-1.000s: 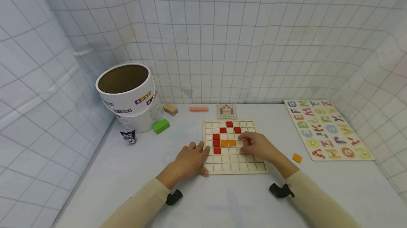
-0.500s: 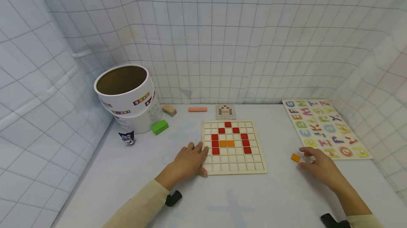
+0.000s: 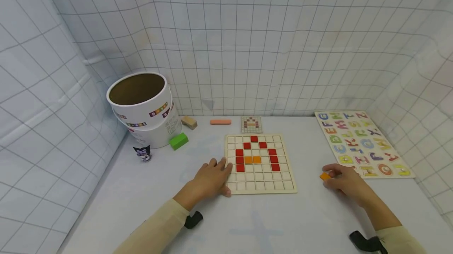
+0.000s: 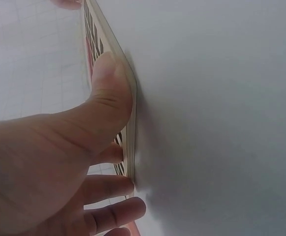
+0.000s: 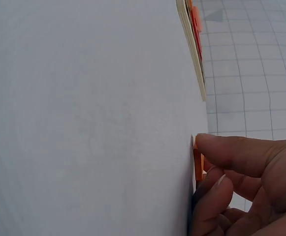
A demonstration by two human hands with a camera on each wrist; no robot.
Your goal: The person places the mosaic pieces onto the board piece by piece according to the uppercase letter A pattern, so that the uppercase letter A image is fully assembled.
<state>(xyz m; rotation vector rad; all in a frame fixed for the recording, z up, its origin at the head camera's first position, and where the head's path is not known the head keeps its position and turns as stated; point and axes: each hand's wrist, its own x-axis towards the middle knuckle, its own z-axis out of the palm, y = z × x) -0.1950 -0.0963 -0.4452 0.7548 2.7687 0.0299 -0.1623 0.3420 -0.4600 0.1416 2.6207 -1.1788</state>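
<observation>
The wooden grid board lies flat in the middle of the table, with red squares and two orange squares set in its cells. My left hand rests on the board's left edge, thumb near the front corner and fingers spread farther up. In the left wrist view the thumb presses on the rim. To the right of the board, my right hand pinches a loose orange square tile by its edges. The right wrist view shows this tile between thumb and fingers, close to the tabletop.
Behind the board lies a small pattern card. An orange stick, a wooden block, a green block, a small figurine and a white bucket stand leftward. An alphabet board lies at the right.
My right hand has left the grid board, where red squares now show on the right side, and gone right to the loose orange tile, shifting it slightly left. The left hand has stayed put.
</observation>
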